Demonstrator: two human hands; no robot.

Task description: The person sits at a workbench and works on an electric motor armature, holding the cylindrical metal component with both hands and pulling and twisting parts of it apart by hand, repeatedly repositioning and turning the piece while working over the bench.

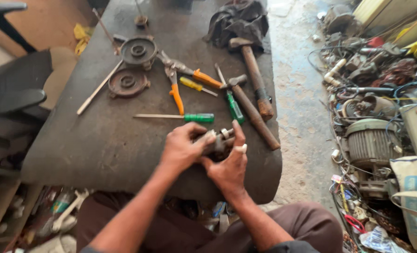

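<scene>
Dark grey, worn workbench top (101,140), near edge at the seated person's knees. Two long rust-brown wooden-handled hammers (255,115) lie just beyond the hands. Left hand (182,150) and right hand (229,166) clasp a small grey metal part with a stub shaft (219,139) between them, fingers curled tight around it; shaft apparently points up-right, away from the person.

The small metal part (219,140) is a dull grey, grimy piece with short pale stubs at its top end, lying roughly level and tilted a little up to the right. It sits inside the two-handed grip, mostly covered, only its upper end showing between the fingers just above the bench (101,145).
</scene>
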